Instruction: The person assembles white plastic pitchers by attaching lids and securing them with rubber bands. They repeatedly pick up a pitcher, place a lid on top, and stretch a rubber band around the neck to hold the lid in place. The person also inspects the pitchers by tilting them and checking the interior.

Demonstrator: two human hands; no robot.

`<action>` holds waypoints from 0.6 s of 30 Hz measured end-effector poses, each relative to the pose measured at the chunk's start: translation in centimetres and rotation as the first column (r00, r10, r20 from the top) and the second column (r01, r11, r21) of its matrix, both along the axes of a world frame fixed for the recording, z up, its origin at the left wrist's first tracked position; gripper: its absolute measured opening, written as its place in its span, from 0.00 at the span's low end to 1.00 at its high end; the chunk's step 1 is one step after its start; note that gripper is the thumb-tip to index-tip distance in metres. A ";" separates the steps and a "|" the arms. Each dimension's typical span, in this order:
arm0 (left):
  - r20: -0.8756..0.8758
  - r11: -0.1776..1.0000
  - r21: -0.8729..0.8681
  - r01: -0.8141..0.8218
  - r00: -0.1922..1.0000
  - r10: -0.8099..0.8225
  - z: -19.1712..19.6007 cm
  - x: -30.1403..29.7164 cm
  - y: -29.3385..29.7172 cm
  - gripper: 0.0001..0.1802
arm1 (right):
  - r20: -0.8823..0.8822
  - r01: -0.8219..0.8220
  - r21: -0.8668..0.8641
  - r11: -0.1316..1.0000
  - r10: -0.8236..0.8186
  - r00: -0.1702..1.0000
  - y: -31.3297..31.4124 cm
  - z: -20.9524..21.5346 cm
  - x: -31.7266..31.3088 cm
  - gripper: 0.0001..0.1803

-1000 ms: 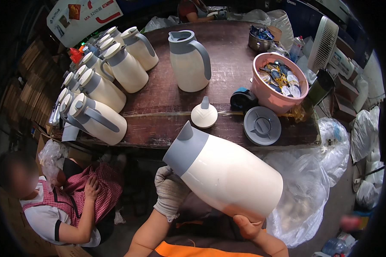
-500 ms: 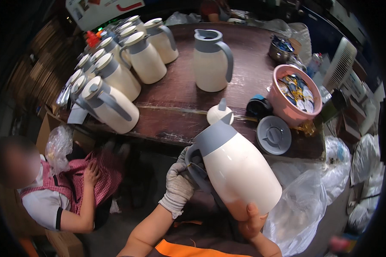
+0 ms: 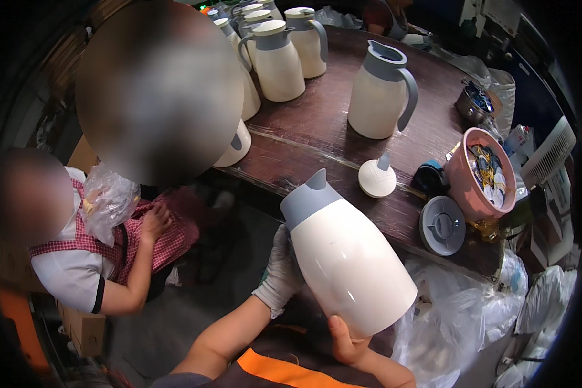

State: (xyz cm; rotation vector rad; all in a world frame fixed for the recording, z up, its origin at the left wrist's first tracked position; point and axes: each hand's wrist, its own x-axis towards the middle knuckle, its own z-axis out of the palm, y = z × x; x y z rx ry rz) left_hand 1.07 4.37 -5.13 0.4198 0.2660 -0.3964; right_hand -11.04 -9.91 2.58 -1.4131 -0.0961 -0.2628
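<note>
Before me, tilted with its spout end up and to the left, is a cream thermos jug [image 3: 355, 262] with a grey collar. My left hand [image 3: 281, 275], in a white knit glove, grips its collar side; most of those fingers are hidden behind the body. Bare, my right hand [image 3: 349, 343] holds the jug near its base, thumb on the front. The jug's handle is out of sight. On the table beyond lie a white rounded lid [image 3: 376, 179] with a grey lever and a grey round lid [image 3: 442, 225]. Farther back stands another, lidless jug [image 3: 378, 97].
Several lidded jugs [image 3: 278, 61] stand at the table's far left. A pink tub [image 3: 462, 178] of small parts is on the right, near a metal bowl [image 3: 475, 103]. Plastic bags [image 3: 439, 317] hang below the table edge. A person in a checked apron [image 3: 119, 252] sits at left.
The jug has turned in my hands, so its handle no longer shows. The table and its contents have shifted right in view. A blurred patch now covers the upper left.
</note>
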 end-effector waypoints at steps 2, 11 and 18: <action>0.009 0.991 0.133 -0.029 1.000 0.028 0.7 -0.5 -0.6 0.26 | -0.002 -0.073 -0.074 0.995 0.073 0.997 0.0 -0.5 -0.3 0.06; -0.146 0.974 -0.144 0.175 0.970 -0.196 -6.3 -2.4 -0.7 0.14 | -0.059 -0.067 -0.152 0.986 0.059 0.997 1.0 -2.9 -1.0 0.08; -0.092 0.982 0.060 0.177 0.981 -0.171 -4.1 -2.1 -3.5 0.24 | -0.061 0.111 -0.088 0.990 -0.117 0.991 0.5 -5.7 -0.3 0.20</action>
